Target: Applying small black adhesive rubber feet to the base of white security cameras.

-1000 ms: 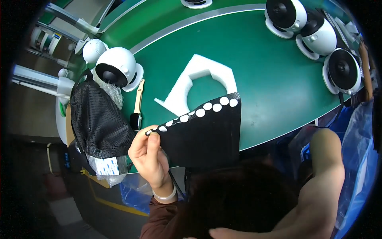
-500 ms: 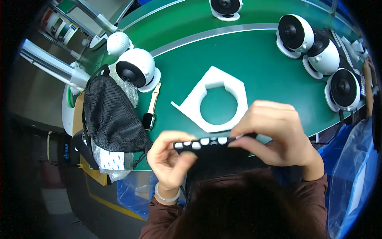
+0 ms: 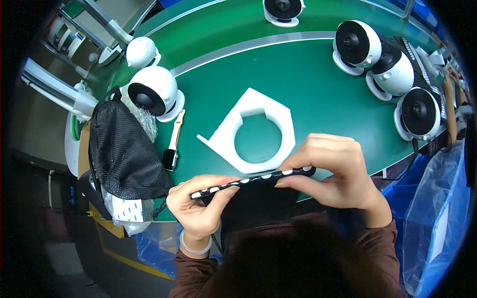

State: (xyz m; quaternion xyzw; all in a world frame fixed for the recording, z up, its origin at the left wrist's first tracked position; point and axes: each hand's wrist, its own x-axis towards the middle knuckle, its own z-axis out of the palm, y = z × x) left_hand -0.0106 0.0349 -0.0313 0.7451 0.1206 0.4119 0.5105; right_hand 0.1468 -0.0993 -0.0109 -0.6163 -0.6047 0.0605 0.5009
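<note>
Between my hands is a thin, flat black piece with white spots [image 3: 253, 180], seen edge-on and tilted up toward the right; its exact kind cannot be told. My left hand [image 3: 198, 206] pinches its left end between thumb and fingers. My right hand [image 3: 338, 174] grips it near the right end, thumb below and fingers above. Just beyond it on the green table lies a white foam block [image 3: 226, 136] with a large round hole. A smartwatch [image 3: 170, 159] with a beige strap lies to the left of the foam.
At the left are a black mesh bag [image 3: 126, 149], a white packet [image 3: 128, 209] and a white round-headed camera [image 3: 158, 89]. Several similar cameras, one at the front [image 3: 420, 111], stand at the right and back. Clear plastic sheeting [image 3: 430, 218] hangs over a blue bin at the right.
The spotted piece has turned more edge-on, its right end now higher and showing. Both hands still hold it. The whole view has shifted slightly.
</note>
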